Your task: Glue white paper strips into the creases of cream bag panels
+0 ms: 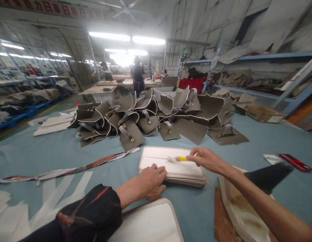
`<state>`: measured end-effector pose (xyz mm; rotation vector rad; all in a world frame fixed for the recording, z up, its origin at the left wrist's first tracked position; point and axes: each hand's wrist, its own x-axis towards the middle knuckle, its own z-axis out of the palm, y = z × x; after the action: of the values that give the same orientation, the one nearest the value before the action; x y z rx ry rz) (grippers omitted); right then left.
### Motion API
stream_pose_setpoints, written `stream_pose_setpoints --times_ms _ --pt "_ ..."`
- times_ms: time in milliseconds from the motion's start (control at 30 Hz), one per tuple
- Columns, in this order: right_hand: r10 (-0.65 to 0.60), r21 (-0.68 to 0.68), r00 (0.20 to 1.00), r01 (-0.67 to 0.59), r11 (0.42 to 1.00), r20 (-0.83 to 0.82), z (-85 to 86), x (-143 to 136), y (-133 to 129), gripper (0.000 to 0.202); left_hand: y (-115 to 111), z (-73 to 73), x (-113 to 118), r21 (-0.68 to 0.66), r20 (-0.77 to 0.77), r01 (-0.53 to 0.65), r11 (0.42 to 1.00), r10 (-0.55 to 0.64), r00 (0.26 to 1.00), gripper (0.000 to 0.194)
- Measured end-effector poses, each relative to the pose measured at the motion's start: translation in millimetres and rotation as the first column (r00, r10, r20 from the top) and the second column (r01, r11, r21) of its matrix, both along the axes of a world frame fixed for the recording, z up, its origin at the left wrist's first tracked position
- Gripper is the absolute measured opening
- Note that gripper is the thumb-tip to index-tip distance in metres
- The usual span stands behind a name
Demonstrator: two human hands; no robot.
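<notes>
My right hand (pixel 202 156) grips the yellow handle of a paint brush (pixel 181 158), its pale bristles resting on the top white panel. That panel lies on a stack of white rectangular panels (pixel 156 154) with beige rims and rounded corners. My left hand (pixel 152 181) lies on the near left edge of the stack, fingers stretched over the rim and no object visible in them. Nearer to me, partly hidden by my left arm, is another white panel (pixel 153 222) with a beige rim.
A heap of grey-brown bag pieces (pixel 145 121) with wrapped handles spans the table behind the stack. A patterned fabric strip (pixel 90 165) lies left. At right are a red-edged phone (pixel 296 162) and a glue-stained pale container (pixel 236 205). Shelves and people stand farther back.
</notes>
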<state>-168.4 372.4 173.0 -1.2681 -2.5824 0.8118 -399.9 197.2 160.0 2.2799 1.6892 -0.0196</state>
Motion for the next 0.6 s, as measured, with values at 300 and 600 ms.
stream_pose_setpoints --times_ms 300,600 --pt "-0.346 -0.248 0.77 0.248 0.936 -0.536 -8.3 -36 -13 0.064 0 8.7 2 -0.039 -0.017 0.023 0.999 -0.023 1.0 0.042" --pt "-0.423 -0.25 0.694 0.341 0.906 -0.583 -26.5 -62 -31 0.042 1 9.0 1 -0.052 -0.023 0.032 0.998 -0.033 0.999 0.044"
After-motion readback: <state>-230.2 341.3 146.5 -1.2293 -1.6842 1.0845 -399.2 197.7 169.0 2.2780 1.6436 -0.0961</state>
